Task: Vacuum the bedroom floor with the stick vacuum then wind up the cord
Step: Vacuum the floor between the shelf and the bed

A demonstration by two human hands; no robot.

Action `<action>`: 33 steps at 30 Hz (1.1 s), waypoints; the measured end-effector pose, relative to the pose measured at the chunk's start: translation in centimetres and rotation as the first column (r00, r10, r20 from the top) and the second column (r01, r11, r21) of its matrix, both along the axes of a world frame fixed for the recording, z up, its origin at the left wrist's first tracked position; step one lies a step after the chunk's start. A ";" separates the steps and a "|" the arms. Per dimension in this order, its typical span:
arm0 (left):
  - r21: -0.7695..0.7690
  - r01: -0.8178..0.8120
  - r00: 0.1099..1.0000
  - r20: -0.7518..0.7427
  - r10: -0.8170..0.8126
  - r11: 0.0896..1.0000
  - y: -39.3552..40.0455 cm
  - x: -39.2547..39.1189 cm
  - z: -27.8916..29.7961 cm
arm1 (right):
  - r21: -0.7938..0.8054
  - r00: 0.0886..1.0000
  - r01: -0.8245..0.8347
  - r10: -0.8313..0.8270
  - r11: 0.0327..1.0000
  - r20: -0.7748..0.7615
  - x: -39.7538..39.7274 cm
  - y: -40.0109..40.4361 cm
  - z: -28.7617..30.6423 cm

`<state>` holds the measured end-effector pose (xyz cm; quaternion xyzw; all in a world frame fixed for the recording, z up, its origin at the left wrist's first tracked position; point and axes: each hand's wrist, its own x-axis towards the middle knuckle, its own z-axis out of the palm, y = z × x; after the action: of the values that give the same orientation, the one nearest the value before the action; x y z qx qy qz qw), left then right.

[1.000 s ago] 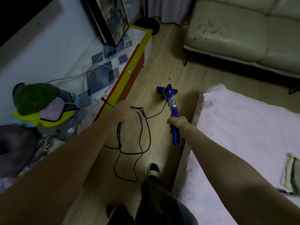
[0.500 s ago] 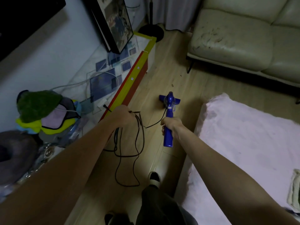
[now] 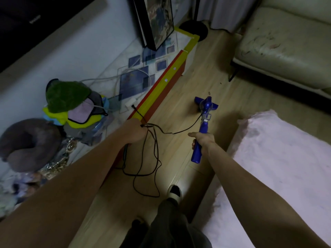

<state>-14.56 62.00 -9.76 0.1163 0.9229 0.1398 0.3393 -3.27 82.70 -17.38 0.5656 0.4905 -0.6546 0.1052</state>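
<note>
Since a second ago the vacuum (image 3: 204, 120) has slid forward along the floor (image 3: 180, 111), and the right hand (image 3: 203, 140) now sits lower on its handle, fingers curled round it. Left hand (image 3: 134, 133) grips gathered loops of cord (image 3: 152, 158), as before, near the cabinet (image 3: 161, 88). The slack hangs just ahead of the foot (image 3: 174, 191); a step could snag it, or a further push could draw the cord taut and jerk the loops loose.
</note>
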 end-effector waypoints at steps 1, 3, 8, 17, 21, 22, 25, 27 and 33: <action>0.011 0.002 1.000 -0.011 -0.002 1.000 -0.5 0.1 0.0 | -0.002 1.000 -0.011 0.011 1.000 -0.003 0.0 -0.4 0.4; 0.023 0.002 1.000 -0.023 -0.002 1.000 -1.6 0.5 0.1 | -0.018 0.999 -0.024 0.023 1.000 -0.040 0.2 -2.1 1.5; 0.073 0.014 0.999 -0.031 -0.011 0.997 -3.7 1.5 1.2 | -0.063 0.998 -0.024 0.020 0.998 -0.067 1.4 -8.2 4.5; 0.076 0.092 0.995 -0.038 -0.089 0.993 -9.2 3.5 2.1 | -0.160 0.989 -0.146 0.144 0.976 -0.020 8.9 -16.1 9.8; 0.059 0.175 0.984 -0.045 -0.172 0.983 -9.7 4.2 2.8 | -0.158 0.945 -0.316 0.325 0.936 0.036 11.1 -15.9 11.1; 0.056 0.192 0.981 -0.046 -0.189 0.980 -9.8 4.2 3.1 | -0.162 0.935 -0.340 0.351 0.926 0.043 11.5 -15.9 11.4; 0.047 0.210 0.977 -0.043 -0.208 0.977 -9.5 4.5 3.6 | -0.131 0.905 -0.406 0.418 0.904 0.080 12.2 -15.2 11.6; 0.039 0.214 0.977 -0.028 -0.213 0.976 -9.2 4.7 3.5 | -0.083 0.892 -0.434 0.441 0.897 0.099 12.4 -14.9 11.3; 0.089 0.188 0.982 0.001 -0.189 0.978 -7.0 5.6 2.1 | -0.007 0.886 -0.455 0.454 0.890 0.097 12.6 -13.0 9.8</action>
<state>-8.96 54.97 -7.70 0.2176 0.8990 0.1483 0.3500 9.28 69.65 -7.62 0.4666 0.6087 -0.5800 0.2743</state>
